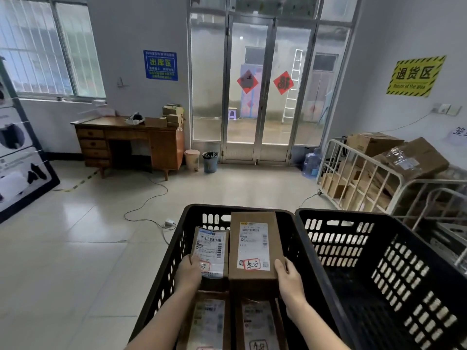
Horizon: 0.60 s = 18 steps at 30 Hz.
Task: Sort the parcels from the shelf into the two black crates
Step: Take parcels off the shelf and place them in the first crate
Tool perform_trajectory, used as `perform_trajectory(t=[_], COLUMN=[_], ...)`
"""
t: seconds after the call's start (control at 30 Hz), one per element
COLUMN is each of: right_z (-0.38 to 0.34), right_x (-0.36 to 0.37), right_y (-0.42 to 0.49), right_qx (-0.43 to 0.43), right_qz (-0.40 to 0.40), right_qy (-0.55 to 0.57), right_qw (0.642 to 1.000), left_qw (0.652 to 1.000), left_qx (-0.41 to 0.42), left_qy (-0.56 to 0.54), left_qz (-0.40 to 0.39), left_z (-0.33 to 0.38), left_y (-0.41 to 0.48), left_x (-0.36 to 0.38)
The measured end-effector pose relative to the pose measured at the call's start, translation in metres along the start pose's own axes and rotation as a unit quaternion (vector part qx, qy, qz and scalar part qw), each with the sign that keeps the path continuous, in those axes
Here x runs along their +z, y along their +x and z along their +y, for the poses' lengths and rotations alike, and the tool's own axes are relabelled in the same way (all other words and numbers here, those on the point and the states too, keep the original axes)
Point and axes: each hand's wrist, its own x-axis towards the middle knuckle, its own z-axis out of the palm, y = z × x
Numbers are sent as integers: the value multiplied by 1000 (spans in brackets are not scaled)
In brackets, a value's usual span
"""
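Note:
Two black crates stand side by side in front of me. The left crate [177,238] holds several labelled cardboard parcels. My left hand [189,272] grips the near end of a small parcel [211,245] inside it. My right hand [288,276] holds the near right corner of a larger brown parcel [254,245] whose label carries a red-framed mark. Two more parcels [207,322] lie nearer to me in the same crate, partly under my forearms. The right crate [379,261] shows only its dark floor and slotted walls.
A white metal cage trolley [358,178] full of cardboard boxes stands at the right. A wooden desk [131,145] with small boxes is at the far left wall, two bins beside it. A cable and plug [169,222] lie on the tiled floor.

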Motion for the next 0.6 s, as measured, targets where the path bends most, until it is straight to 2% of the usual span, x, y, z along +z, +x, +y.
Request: perform_trajectory(t=[0.23,0.37,0.6], right_z=[14,17,8], right_x=[7,11,11], right_y=[28,26,34], right_qx=[36,47,70], right_qz=[40,40,33], right_qy=[-33,-58,-82], right_qw=[998,996,994], left_qw=[997,996,997], left_qx=[-55,-51,-51], left_qy=[19,18,23], left_qz=[42,71,54], left_z=[-17,-24,-26], left_y=[26,33,41], left_x=[22,22,24])
